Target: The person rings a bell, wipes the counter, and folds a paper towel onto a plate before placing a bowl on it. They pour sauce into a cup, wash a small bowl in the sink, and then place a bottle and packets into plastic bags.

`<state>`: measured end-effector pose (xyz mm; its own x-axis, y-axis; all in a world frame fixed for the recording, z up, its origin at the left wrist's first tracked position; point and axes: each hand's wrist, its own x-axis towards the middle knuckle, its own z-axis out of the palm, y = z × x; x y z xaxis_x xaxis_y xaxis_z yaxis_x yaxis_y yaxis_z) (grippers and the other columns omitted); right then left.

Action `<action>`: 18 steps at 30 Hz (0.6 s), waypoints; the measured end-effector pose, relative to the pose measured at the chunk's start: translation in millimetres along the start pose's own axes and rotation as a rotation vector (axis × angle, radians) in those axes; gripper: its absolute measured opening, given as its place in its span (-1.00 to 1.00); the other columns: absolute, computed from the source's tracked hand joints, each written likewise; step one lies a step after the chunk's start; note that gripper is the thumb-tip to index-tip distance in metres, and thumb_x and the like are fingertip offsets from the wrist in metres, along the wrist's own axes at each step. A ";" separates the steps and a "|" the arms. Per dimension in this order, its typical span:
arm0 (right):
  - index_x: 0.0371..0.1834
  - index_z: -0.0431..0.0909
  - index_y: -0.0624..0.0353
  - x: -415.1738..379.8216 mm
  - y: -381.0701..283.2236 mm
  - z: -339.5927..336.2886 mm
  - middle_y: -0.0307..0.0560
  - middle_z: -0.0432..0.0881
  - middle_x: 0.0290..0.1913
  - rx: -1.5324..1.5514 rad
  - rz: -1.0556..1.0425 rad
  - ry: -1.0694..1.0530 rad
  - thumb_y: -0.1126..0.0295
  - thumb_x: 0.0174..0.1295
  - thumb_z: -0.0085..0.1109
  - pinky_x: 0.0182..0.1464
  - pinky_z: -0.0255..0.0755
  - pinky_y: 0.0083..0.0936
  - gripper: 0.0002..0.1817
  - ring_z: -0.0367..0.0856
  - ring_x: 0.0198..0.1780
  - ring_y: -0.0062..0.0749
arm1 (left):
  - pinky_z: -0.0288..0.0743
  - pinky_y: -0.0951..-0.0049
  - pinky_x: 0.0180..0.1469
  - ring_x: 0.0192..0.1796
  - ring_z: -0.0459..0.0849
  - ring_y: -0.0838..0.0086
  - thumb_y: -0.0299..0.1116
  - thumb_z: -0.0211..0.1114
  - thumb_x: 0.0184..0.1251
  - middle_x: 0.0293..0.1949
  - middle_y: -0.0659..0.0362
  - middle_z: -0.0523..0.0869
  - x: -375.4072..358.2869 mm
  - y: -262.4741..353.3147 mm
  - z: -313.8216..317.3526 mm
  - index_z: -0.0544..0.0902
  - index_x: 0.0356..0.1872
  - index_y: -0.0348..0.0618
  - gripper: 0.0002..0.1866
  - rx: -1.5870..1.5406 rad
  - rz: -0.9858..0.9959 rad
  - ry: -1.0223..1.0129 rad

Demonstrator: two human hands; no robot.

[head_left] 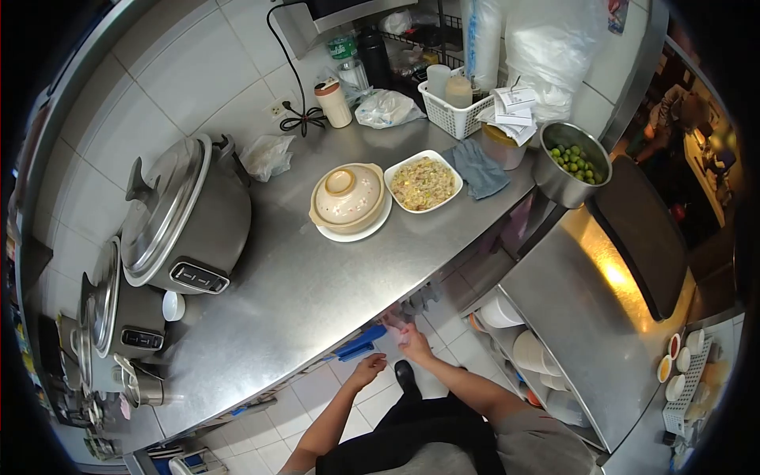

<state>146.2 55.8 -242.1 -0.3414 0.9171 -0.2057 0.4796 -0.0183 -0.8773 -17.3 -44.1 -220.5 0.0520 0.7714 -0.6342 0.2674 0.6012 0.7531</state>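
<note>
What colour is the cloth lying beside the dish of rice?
Grey-blue cloth, clearest in the head view.

Single head-worn view, steeply downward, wide fisheye, steel counter (317, 277) at mid distance

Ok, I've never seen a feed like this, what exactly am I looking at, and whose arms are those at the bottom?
There is no machine here. It is one picture from a camera worn on a person's head, looking down with a wide, curved lens. The arms at the bottom are that person's own. The left hand and right hand are low, by the front edge of a steel counter, near something blue under that edge. The right hand seems to pinch something small and pale; I cannot tell what. The left looks empty.

On the counter: two rice cookers at the left, a lidded clay pot on a plate, a white dish of fried rice, a grey cloth, a white basket and a steel pot of green fruit.
</note>
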 end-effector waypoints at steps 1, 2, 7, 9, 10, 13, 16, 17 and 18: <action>-0.09 0.39 0.15 -8.0 -3.9 -3.4 0.13 0.55 -0.35 0.015 -0.006 0.018 0.42 -0.18 0.27 -0.24 0.45 -0.28 -0.51 0.58 -0.31 0.01 | 0.43 0.44 -0.20 -0.18 0.58 0.44 -0.21 0.16 0.20 -0.16 0.17 0.60 -0.1 -5.3 2.7 0.44 0.08 -0.08 -0.58 -0.069 -0.020 0.045; -0.09 0.39 0.15 -12.4 -6.5 -10.4 0.13 0.55 -0.35 0.003 -0.009 0.017 0.42 -0.18 0.27 -0.24 0.45 -0.28 -0.51 0.58 -0.31 0.01 | 0.42 0.48 -0.28 -0.24 0.58 0.48 -0.23 0.17 0.18 -0.25 0.21 0.61 -0.8 -10.8 5.6 0.46 0.06 -0.07 -0.60 -0.139 -0.042 0.092; -0.47 0.53 0.26 -18.3 -37.1 -54.7 -0.02 0.54 -0.55 -0.165 -0.231 -0.606 0.24 -0.19 0.32 -0.37 0.38 -0.42 -0.68 0.53 -0.44 -0.38 | 0.44 0.42 -0.22 -0.23 0.58 0.45 -0.21 0.14 0.20 -0.19 0.21 0.60 3.8 -9.3 36.1 0.48 0.00 -0.10 -0.64 -0.225 -0.277 0.182; -0.45 0.53 0.27 -20.1 -92.1 -75.3 -0.05 0.53 -0.54 0.065 -0.250 -0.599 0.19 -0.04 0.22 -0.40 0.33 -0.47 -0.68 0.46 -0.47 -0.53 | 0.44 0.43 -0.22 -0.22 0.58 0.46 -0.20 0.13 0.21 -0.18 0.21 0.60 19.4 6.0 55.3 0.46 0.02 -0.09 -0.62 -0.166 -0.224 0.212; -0.43 0.54 0.28 -10.8 -102.4 -72.2 -0.09 0.54 -0.55 0.118 -0.143 -0.701 0.15 0.07 0.14 -0.42 0.34 -0.48 -0.66 0.45 -0.46 -0.58 | 0.44 0.43 -0.22 -0.22 0.58 0.47 -0.19 0.12 0.22 -0.17 0.21 0.59 28.3 15.8 62.8 0.45 0.04 -0.09 -0.62 -0.170 -0.186 0.223; -0.36 0.54 0.23 -14.3 -121.7 -62.5 0.04 0.59 -0.35 0.339 -0.328 -0.868 0.11 0.21 -0.04 -0.19 0.37 -0.38 -0.63 0.56 -0.33 -0.29 | 0.44 0.44 -0.21 -0.20 0.58 0.48 -0.17 0.10 0.23 -0.14 0.20 0.58 52.5 49.6 74.0 0.42 0.07 -0.09 -0.59 -0.220 -0.077 0.241; -0.19 0.52 0.18 -13.6 -93.7 -57.7 0.11 0.53 -0.13 -0.666 -0.749 -0.887 0.23 0.21 -0.10 0.02 0.30 -0.32 -0.71 0.49 -0.11 -0.07 | 0.45 0.44 -0.20 -0.19 0.57 0.50 -0.15 0.09 0.24 -0.12 0.20 0.57 59.2 71.6 64.4 0.39 0.10 -0.08 -0.57 -0.288 -0.019 0.191; -0.24 0.52 0.19 -18.0 -89.9 -66.4 0.09 0.55 -0.15 -0.358 -0.826 -0.587 0.27 0.20 -0.08 0.04 0.29 -0.31 -0.74 0.46 -0.06 -0.08 | 0.45 0.45 -0.20 -0.19 0.57 0.51 -0.15 0.08 0.25 -0.11 0.20 0.57 57.4 76.7 58.4 0.38 0.11 -0.08 -0.56 -0.309 -0.009 0.161; -0.28 0.53 0.21 -20.1 -88.6 -74.0 0.07 0.56 -0.17 -0.056 -0.878 -0.275 0.31 0.18 -0.07 0.06 0.29 -0.29 -0.77 0.44 -0.01 -0.09 | 0.45 0.45 -0.20 -0.19 0.57 0.51 -0.14 0.07 0.25 -0.10 0.19 0.56 52.8 80.4 53.7 0.37 0.12 -0.08 -0.56 -0.317 -0.003 0.126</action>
<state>170.5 68.5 -128.2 -0.7779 0.4656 0.4220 -0.0065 0.6655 -0.7463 58.6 33.8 -202.8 -0.0725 0.7776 -0.6246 -0.0464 0.6229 0.7809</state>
